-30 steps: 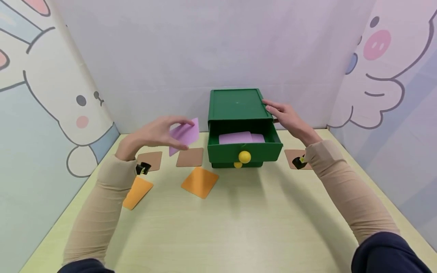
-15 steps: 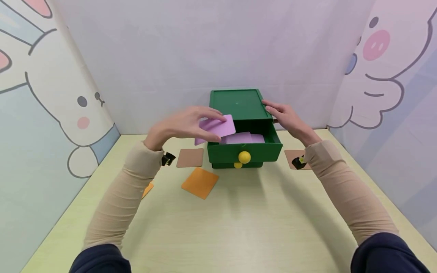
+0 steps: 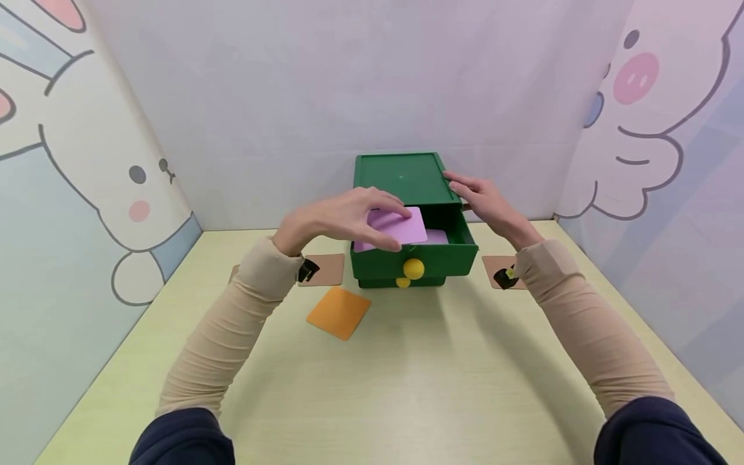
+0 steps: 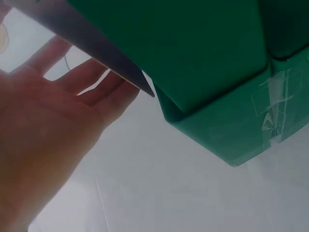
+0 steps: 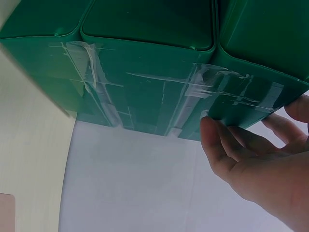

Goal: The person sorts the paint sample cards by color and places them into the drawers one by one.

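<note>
Between thumb and fingers, my left hand [image 3: 354, 216] pinches purple cards [image 3: 403, 226] over the left part of the pulled-out top drawer [image 3: 442, 258] of a green cabinet [image 3: 401, 177]. Another purple card [image 3: 436, 237] lies inside that drawer, partly hidden. The left wrist view shows a card's dark underside [image 4: 91, 38] beside the green drawer, with the fingers of my left hand [image 4: 67, 106] behind it. My right hand [image 3: 488, 205] rests its fingers on the cabinet's upper right edge; the right wrist view has my right hand [image 5: 265, 154] touching the green side, fingers slightly bent.
An orange card [image 3: 339, 313] lies in front of the cabinet, to the left. One brown card [image 3: 325, 270] is left of the cabinet, another [image 3: 496, 268] right of it, partly behind my right wrist. Yellow knobs [image 3: 414, 268] stick out in front. A wall [image 3: 279, 97] stands behind.
My left hand has moved right with its purple card, from left of the cabinet to over the open drawer. My right hand has stayed at the cabinet's edge.
</note>
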A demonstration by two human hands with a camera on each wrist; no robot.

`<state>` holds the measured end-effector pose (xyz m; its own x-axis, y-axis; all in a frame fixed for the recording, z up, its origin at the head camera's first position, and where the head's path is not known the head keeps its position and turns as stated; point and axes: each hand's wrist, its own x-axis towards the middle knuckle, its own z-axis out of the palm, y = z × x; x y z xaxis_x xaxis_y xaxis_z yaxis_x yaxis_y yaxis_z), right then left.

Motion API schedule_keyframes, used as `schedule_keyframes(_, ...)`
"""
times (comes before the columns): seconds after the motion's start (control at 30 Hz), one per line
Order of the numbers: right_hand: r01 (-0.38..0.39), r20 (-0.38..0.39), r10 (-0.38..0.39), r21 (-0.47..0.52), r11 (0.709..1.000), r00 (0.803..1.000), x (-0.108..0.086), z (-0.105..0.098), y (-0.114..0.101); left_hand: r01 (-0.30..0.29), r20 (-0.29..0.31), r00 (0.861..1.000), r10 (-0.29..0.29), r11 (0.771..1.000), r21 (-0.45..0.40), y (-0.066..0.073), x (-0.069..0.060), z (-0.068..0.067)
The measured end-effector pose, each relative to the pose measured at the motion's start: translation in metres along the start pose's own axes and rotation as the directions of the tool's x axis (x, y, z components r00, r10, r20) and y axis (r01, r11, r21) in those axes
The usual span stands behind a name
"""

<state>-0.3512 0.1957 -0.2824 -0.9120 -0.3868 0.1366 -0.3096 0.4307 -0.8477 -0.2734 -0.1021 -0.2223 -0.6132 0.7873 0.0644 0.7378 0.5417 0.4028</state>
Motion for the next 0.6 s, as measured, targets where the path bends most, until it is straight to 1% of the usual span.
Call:
schedule_keyframes(0.07, 0.003, -0.001, -0.003, 0.003, 1.000, 1.000, 0.000, 0.000, 0.001, -0.014, 0.002, 1.000, 0.014, 1.000, 0.001, -0.001, 0.001, 0.001)
schedule_keyframes(0.27, 0.012, -0.001, -0.012, 0.012, 1.000, 1.000, 0.001, 0.000, 0.003, -0.011, 0.019, 1.000, 0.011, 1.000, 0.029, -0.003, 0.003, 0.003)
schedule_keyframes(0.37, 0.015, 0.000, -0.015, 0.014, 1.000, 1.000, 0.001, 0.001, 0.003, -0.033, 0.000, 0.999, 0.033, 0.999, 0.043, -0.002, 0.001, 0.004)
schedule_keyframes(0.43, 0.017, -0.002, -0.017, 0.011, 1.000, 1.000, 0.001, 0.000, 0.003, -0.047, -0.032, 0.998, 0.049, 0.998, 0.048, 0.000, -0.001, 0.006)
schedule_keyframes(0.5, 0.018, -0.004, -0.018, 0.008, 1.000, 1.000, 0.001, 0.000, 0.003, -0.062, -0.087, 0.994, 0.066, 0.997, 0.052, 0.005, -0.003, 0.010)
schedule_keyframes(0.53, 0.018, -0.005, -0.018, 0.006, 1.000, 1.000, 0.001, 0.000, 0.002, -0.071, -0.124, 0.989, 0.076, 0.996, 0.048, 0.007, -0.005, 0.012)
schedule_keyframes(0.57, 0.018, -0.006, -0.018, 0.006, 1.000, 1.000, 0.001, 0.000, 0.002, -0.086, -0.167, 0.982, 0.092, 0.995, 0.042, 0.010, -0.007, 0.015)
schedule_keyframes(0.6, 0.017, -0.006, -0.017, 0.006, 1.000, 1.000, 0.001, 0.000, 0.002, -0.112, -0.217, 0.969, 0.116, 0.993, 0.035, 0.013, -0.009, 0.019)
